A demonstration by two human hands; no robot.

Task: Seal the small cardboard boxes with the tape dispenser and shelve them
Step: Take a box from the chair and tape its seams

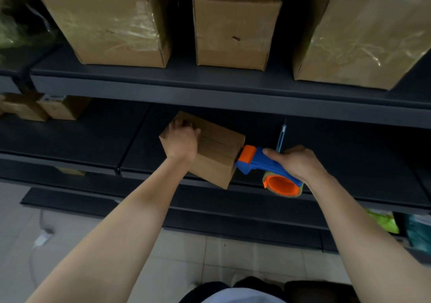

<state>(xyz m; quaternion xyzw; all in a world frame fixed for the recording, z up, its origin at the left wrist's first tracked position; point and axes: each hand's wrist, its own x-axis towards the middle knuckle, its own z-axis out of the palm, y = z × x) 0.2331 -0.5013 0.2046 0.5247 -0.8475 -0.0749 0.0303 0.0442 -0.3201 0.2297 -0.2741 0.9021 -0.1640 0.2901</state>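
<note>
Left hand (183,142) curled over the box's (219,146) left top corner, holding it. Box sits skewed at the shelf's (349,158) front edge. Dispenser (256,160) head touches the box's right end by the top seam. Right hand (296,162), right of the box, wrapped round the dispenser. Advised: pin the box firmly, press the head flat, run the tape straight along the seam.

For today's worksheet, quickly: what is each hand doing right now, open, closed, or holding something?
Left hand: closed, holding the small cardboard box.
Right hand: closed, holding the tape dispenser, its head against the box.
</note>
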